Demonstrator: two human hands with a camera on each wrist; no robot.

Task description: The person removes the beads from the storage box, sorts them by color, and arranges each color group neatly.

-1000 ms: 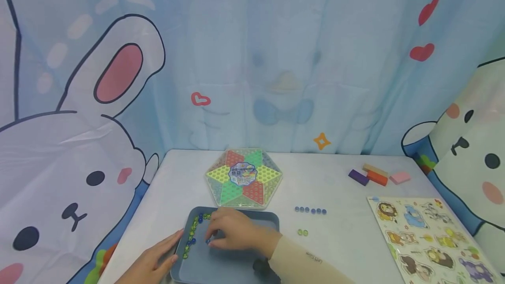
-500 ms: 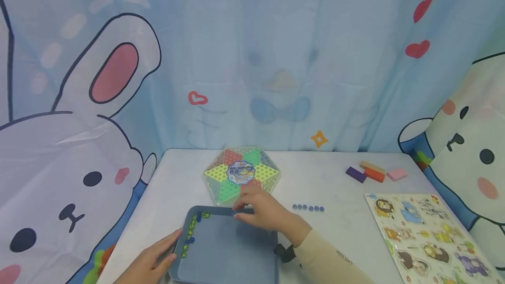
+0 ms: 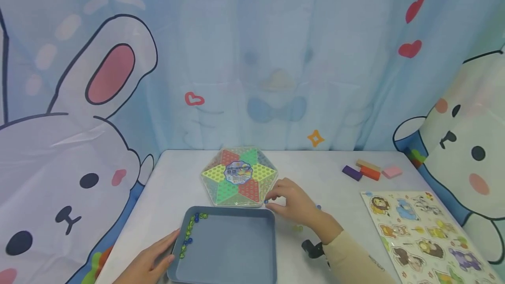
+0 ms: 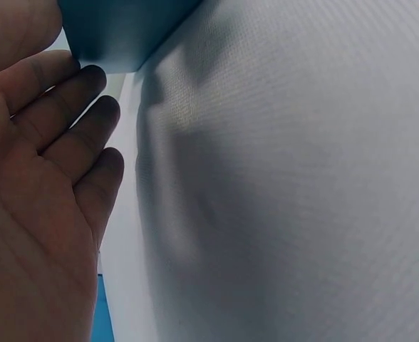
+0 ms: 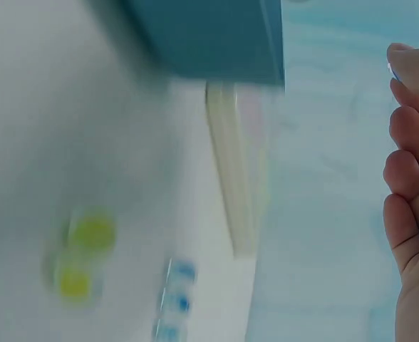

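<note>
One blue marble [image 3: 266, 202] was pinched between the thumb and forefinger of a person's right hand [image 3: 293, 200], poised just beside the near right corner of a hexagonal game board [image 3: 224, 193]. The gap between those two digits was narrow, only the marble filling it; how high the hand was over the white table [image 3: 315, 179] could not be told. In the right wrist view, the remaining fingers curved inward and the marble showed as little more than a glint.

The left hand [image 3: 147, 261] lay at the left wall of a blue-gray tray [image 3: 229, 253], its fingers extended and gripping nothing, the thumb apart from them. Inside the tray, a line of green and blue marbles [image 3: 188, 231] ran along the left wall and turned at the far left corner. The game board, patterned in red, green and yellow, lay just beyond the tray's far edge.

To the tray's right, two yellow-green marbles [image 5: 83, 256] sat side by side on the table, blurred in the right wrist view, near a row of blue marbles [image 5: 174, 303] partly hidden from the head camera by the hand. Farther right were four blocks [image 3: 370, 172] in purple, orange, tan and pink, and an animal picture board [image 3: 428, 236]. A blue curtain [image 3: 284, 34] with cartoon figures hung behind.
</note>
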